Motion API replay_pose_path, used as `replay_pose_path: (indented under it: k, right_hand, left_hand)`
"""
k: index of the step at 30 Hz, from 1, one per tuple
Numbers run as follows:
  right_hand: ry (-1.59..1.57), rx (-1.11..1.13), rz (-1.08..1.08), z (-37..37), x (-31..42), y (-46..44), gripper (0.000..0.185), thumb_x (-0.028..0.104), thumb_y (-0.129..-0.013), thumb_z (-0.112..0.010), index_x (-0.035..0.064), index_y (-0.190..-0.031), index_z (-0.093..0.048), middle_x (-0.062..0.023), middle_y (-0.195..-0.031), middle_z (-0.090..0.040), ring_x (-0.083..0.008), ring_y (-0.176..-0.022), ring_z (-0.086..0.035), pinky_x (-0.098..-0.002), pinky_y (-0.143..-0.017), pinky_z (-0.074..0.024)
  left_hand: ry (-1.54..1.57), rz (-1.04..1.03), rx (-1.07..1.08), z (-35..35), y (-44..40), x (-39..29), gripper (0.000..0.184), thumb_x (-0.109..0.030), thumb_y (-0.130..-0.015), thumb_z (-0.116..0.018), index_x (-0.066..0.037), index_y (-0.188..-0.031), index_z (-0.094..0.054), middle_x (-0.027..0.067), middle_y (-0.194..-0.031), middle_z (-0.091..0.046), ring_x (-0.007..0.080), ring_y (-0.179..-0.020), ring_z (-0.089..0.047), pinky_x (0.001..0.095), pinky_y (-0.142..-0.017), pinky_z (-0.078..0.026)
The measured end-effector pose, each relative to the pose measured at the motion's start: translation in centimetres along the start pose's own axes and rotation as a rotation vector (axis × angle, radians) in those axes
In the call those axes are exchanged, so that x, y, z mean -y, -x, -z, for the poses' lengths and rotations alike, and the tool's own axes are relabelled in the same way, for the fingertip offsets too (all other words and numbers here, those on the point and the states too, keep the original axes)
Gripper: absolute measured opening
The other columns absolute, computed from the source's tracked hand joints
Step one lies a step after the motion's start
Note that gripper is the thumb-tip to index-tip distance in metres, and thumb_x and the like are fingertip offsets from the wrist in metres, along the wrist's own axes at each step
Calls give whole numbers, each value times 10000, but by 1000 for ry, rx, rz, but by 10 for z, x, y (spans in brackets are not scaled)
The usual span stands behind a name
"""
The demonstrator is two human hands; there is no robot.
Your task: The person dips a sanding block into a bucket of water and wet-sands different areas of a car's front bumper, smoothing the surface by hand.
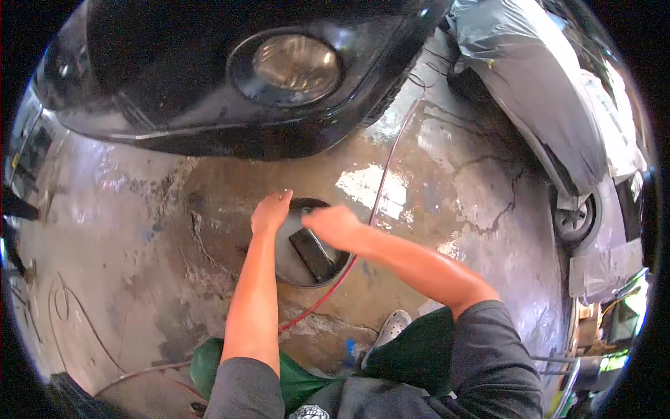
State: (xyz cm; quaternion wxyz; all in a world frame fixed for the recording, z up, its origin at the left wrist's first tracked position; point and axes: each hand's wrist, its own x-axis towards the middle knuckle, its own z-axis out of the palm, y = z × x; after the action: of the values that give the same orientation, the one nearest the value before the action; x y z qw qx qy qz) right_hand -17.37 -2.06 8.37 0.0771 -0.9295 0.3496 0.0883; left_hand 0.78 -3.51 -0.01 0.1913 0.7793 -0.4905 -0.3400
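Note:
A round dark-rimmed basin stands on the wet floor between my arms, with cloudy liquid in it. A dark rectangular block lies in the basin, tilted. My left hand is over the basin's upper left rim, its fingers curled together; what it holds, if anything, is too small to tell. Over the upper right part of the basin is my right hand, blurred by motion and close to the top of the block. Its fingers are smeared, so their grip cannot be made out.
Ahead is the black front of a car with a round headlight. A red hose runs past the basin's right side. On the right stands a covered vehicle. The concrete floor is wet and cracked.

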Motion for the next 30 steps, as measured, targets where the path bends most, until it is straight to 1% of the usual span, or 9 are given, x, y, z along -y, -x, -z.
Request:
replay_pose_path:
  k: [3,7,11,14,16,20,23,24,30]
  right_hand:
    - [105,360,-73,-64,-9,-11,204,154,-881,-629,56,-989,-772,-145,-1051,-757,-296,-955,-746,-425,-762,-601]
    - [-54,332,-173,-68,-12,-12,233,209,-953,-525,137,-1057,-720,-116,-948,-745,-342,-894,-728,-458,-762,-591]
    - [-368,-401,-51,45,-87,-1,140,222,-913,-562,104,-958,-621,-165,-863,-673,-411,-842,-663,-501,-702,-544]
    - [-1021,-892,-13,149,-137,-8,163,176,-989,-611,20,-1032,-618,-53,-800,-611,-113,-687,-588,-304,-626,-493]
    - [-974,-1061,-209,225,-133,10,227,231,-1000,-628,13,-1059,-608,-54,-789,-636,-103,-600,-571,-286,-589,-478]
    - [-1095,-1327,-78,268,-158,-38,377,331,-1000,-642,3,-1168,-562,-101,-948,-651,-155,-772,-618,-299,-699,-500]
    - [-784,-1677,-137,237,-166,-74,524,364,-971,-668,-75,-1228,-543,-236,-1120,-616,-344,-1025,-621,-431,-937,-491]
    - [-899,-1591,-220,221,-149,-71,599,365,-954,-690,-105,-1274,-502,-286,-1279,-532,-436,-1211,-500,-470,-1085,-383]
    - [-1036,-1473,-158,129,-130,-83,489,331,-915,-735,-56,-1126,-524,-207,-1112,-526,-348,-1090,-526,-408,-997,-410]
  left_hand:
    - [-40,0,15,-5,-8,5,693,-647,-967,-392,-82,-1244,-681,230,-1271,-653,423,-1221,-589,511,-1025,-458]
    - [-49,-12,-14,7,7,-10,704,-646,-971,-391,-69,-1258,-675,238,-1283,-642,428,-1223,-585,507,-1026,-458]
    - [-94,-14,-16,3,3,-5,704,-637,-974,-392,-64,-1280,-662,243,-1295,-632,424,-1240,-572,510,-1032,-448]
    - [-83,-55,19,-4,-11,5,704,-633,-973,-393,-59,-1284,-656,252,-1301,-625,431,-1249,-563,513,-1040,-440]
    - [-75,-84,48,-10,-22,15,710,-632,-973,-393,-49,-1287,-649,264,-1302,-619,439,-1253,-558,514,-1044,-436]
    - [-118,-63,28,-14,-31,21,726,-635,-970,-394,-30,-1289,-637,288,-1300,-610,452,-1255,-551,514,-1048,-432]
    - [-146,-4,15,-8,-13,6,736,-643,-966,-393,-28,-1290,-635,299,-1301,-604,458,-1253,-551,513,-1048,-432]
    - [-150,12,7,-5,-10,1,739,-646,-964,-393,-29,-1291,-635,302,-1302,-603,459,-1253,-551,512,-1048,-432]
    - [-133,-42,-6,-4,-8,2,747,-643,-976,-358,-17,-1252,-656,303,-1276,-615,468,-1243,-552,518,-1056,-423]
